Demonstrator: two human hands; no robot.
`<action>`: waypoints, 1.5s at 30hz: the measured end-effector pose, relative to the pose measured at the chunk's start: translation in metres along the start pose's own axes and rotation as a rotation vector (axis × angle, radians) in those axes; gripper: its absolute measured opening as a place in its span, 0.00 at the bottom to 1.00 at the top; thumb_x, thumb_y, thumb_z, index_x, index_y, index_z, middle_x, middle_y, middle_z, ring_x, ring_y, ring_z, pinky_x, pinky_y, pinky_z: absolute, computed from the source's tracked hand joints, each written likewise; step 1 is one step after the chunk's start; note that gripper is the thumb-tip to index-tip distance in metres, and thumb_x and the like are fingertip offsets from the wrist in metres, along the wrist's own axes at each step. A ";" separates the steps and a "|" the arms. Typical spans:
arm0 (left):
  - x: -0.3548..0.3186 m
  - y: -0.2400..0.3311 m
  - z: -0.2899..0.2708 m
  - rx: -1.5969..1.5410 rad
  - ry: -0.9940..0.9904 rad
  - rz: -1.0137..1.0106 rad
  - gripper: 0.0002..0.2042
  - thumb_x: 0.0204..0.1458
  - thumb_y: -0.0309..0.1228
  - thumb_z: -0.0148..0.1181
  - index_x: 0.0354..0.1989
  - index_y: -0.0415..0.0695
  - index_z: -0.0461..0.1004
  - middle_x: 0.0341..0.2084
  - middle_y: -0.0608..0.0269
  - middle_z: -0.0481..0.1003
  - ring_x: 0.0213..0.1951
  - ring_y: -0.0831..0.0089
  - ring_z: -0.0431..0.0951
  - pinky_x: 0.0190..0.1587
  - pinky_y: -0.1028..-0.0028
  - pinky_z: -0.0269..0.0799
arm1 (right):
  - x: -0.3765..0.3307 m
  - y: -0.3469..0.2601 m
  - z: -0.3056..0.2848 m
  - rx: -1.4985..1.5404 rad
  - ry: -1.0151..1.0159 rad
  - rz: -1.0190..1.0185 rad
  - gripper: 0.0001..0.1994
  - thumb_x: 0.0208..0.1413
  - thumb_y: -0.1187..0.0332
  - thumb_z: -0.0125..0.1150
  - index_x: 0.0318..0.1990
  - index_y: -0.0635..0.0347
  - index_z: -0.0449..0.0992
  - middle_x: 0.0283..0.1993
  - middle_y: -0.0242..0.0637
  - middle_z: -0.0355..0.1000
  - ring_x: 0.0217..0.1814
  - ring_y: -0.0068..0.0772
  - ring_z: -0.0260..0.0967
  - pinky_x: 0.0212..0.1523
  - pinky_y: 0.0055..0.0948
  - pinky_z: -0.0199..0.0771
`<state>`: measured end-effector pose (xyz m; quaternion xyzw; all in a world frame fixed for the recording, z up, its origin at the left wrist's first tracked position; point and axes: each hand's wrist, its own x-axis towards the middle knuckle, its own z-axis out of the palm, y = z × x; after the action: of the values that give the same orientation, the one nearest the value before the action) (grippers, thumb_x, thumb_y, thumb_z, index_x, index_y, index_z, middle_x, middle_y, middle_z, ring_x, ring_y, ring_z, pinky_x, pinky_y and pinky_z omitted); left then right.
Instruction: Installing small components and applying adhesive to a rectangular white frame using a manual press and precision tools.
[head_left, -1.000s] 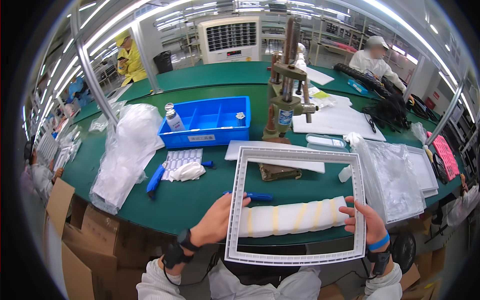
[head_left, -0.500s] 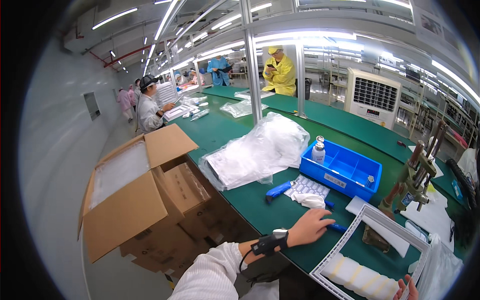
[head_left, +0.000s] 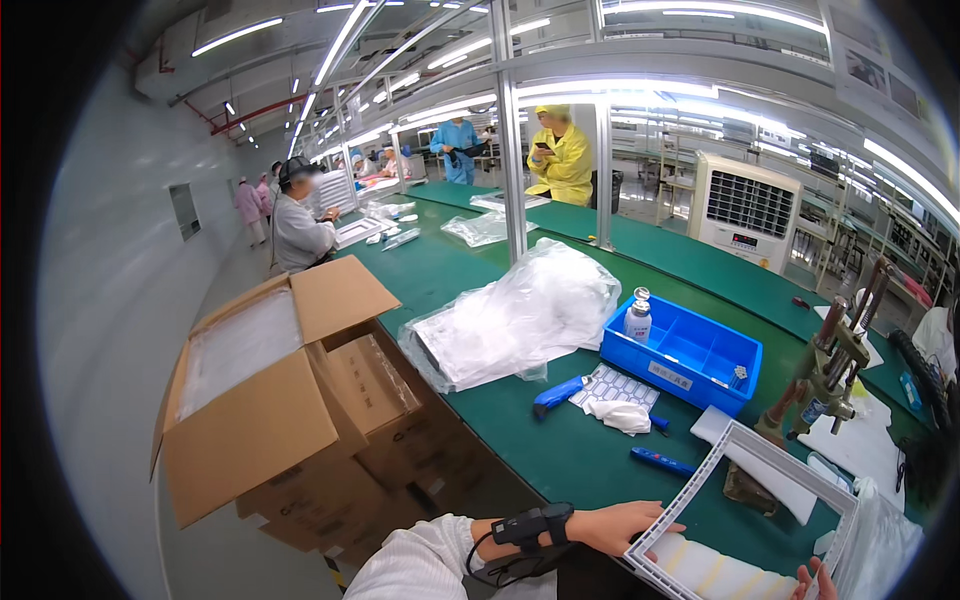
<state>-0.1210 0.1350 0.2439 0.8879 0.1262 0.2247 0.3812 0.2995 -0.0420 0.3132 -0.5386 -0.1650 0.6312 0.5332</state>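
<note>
A white rectangular plastic frame (head_left: 700,467) is tilted up off the bench at the lower right. My left hand (head_left: 622,526) grips its left side, fingertips showing inside the opening. At its lower right corner my right hand (head_left: 818,582) holds the frame; only some fingers show. Through the opening I see a white foam roll with yellowish bands (head_left: 715,570). Beyond my left hand lie a blue pen-like tool (head_left: 662,461), a crumpled white cloth (head_left: 617,416), a patterned sheet (head_left: 612,384) and a blue-handled tool (head_left: 560,397).
A divided blue bin (head_left: 680,355) holds a pump bottle (head_left: 637,318). Plastic-wrapped white material (head_left: 520,315) lies on the green bench (head_left: 480,425). Open cardboard boxes (head_left: 250,440) stand left. A metal press (head_left: 815,370) stands right. Co-workers (head_left: 300,215) are farther off.
My left hand has moved down from above the blue pen-like tool to the frame's left side and closed on it. The pen-like tool now shows fully. My right hand stays at the frame's corner.
</note>
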 end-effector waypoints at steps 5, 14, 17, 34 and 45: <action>-0.005 0.002 -0.001 -0.024 -0.003 -0.062 0.34 0.56 0.46 0.61 0.68 0.41 0.61 0.60 0.47 0.67 0.65 0.52 0.61 0.73 0.57 0.46 | 0.008 -0.002 0.006 0.001 0.052 0.008 0.21 0.67 0.56 0.53 0.65 0.45 0.66 0.63 0.22 0.67 0.41 0.14 0.67 0.36 0.15 0.70; -0.011 -0.003 -0.015 0.031 0.033 -0.029 0.26 0.52 0.36 0.67 0.59 0.41 0.70 0.60 0.52 0.70 0.64 0.49 0.64 0.68 0.57 0.55 | 0.028 -0.003 0.030 0.004 0.102 -0.134 0.19 0.66 0.58 0.54 0.59 0.57 0.65 0.49 0.49 0.76 0.38 0.37 0.77 0.37 0.32 0.80; -0.005 0.000 -0.022 0.064 -0.043 -0.081 0.30 0.52 0.36 0.67 0.63 0.41 0.67 0.62 0.51 0.68 0.67 0.50 0.61 0.68 0.59 0.55 | 0.033 -0.006 0.027 -0.157 0.099 -0.233 0.22 0.67 0.57 0.52 0.60 0.63 0.63 0.46 0.51 0.77 0.36 0.37 0.78 0.37 0.30 0.79; -0.025 0.024 -0.054 -0.032 -0.091 -0.270 0.61 0.41 0.43 0.77 0.74 0.35 0.32 0.69 0.41 0.52 0.71 0.54 0.53 0.72 0.61 0.46 | 0.036 0.020 0.027 -0.269 0.161 -0.495 0.22 0.66 0.67 0.50 0.63 0.71 0.65 0.40 0.37 0.76 0.40 0.23 0.74 0.43 0.22 0.72; -0.046 0.045 0.007 0.000 0.148 -0.306 0.72 0.31 0.54 0.81 0.73 0.35 0.28 0.72 0.37 0.38 0.73 0.45 0.41 0.73 0.50 0.32 | 0.037 0.017 0.026 -0.276 0.159 -0.539 0.22 0.67 0.67 0.48 0.65 0.71 0.63 0.39 0.35 0.75 0.39 0.21 0.73 0.40 0.20 0.72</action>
<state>-0.1552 0.0820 0.2589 0.8394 0.2878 0.2286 0.4004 0.2744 -0.0071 0.2910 -0.5907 -0.3438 0.3946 0.6142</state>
